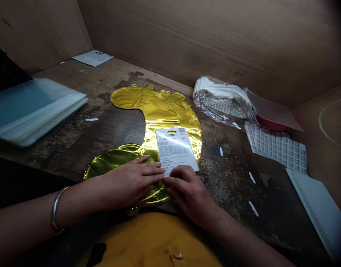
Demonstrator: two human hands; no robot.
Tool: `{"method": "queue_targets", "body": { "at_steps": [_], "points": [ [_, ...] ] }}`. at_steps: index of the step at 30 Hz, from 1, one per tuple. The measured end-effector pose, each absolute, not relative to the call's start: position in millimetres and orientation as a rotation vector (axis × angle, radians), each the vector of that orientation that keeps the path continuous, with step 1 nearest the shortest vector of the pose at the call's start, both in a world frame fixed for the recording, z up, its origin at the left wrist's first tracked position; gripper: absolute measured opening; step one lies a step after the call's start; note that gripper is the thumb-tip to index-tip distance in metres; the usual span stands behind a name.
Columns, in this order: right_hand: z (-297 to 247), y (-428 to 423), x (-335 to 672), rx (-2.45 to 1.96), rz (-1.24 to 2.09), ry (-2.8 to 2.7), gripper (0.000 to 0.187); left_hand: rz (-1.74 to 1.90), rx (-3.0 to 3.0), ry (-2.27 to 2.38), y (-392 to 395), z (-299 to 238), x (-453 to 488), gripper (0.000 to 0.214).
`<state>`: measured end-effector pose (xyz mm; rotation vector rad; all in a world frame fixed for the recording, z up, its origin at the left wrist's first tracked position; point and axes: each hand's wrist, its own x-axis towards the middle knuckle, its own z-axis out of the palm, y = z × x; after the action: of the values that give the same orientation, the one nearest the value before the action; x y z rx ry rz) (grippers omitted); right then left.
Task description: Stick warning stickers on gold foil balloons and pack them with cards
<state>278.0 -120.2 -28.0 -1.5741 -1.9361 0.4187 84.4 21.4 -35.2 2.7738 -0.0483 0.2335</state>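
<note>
A flat gold foil balloon (170, 107) lies on the table, curved, with small round tabs along its edges. On its right part rests a white printed card (176, 148) with a hang hole and a barcode at its top. My left hand (131, 180) lies flat over the lower foil, fingers stretched out, their tips touching the card's lower left corner. At the card's bottom edge, the curled fingers of my right hand (187, 189) are closed on it. My right thumb is largely hidden.
A stack of clear plastic sleeves (42, 107) lies at left. White strips in a clear bag (220, 98), sticker sheets (276, 146) and a white stack (320, 207) sit at right. Wooden panels (200, 37) wall the table in. Small white cut-outs (253, 208) lie scattered.
</note>
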Motion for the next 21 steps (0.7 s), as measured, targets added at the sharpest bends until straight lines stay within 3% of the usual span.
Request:
{"method": "queue_targets", "body": {
  "at_steps": [5, 10, 14, 21],
  "points": [
    [-25.1, -124.4, 272.1, -1.517, 0.391, -1.963, 0.016, 0.222, 2.726, -0.025, 20.3, -36.2, 84.0, 0.043],
    [-23.3, -129.9, 270.4, -1.545, 0.438, -1.963, 0.024, 0.209, 2.697, -0.025, 21.2, -32.4, 86.1, 0.042],
    [-13.1, -133.1, 273.6, -1.516, 0.498, -2.030, 0.016, 0.238, 2.665, -0.021, 21.7, -30.1, 86.8, 0.041],
    [-8.1, -107.5, 279.4, -1.600, 0.350, -2.139, 0.012, 0.263, 2.683, -0.006, 20.8, -33.2, 87.2, 0.043]
  ]
}}
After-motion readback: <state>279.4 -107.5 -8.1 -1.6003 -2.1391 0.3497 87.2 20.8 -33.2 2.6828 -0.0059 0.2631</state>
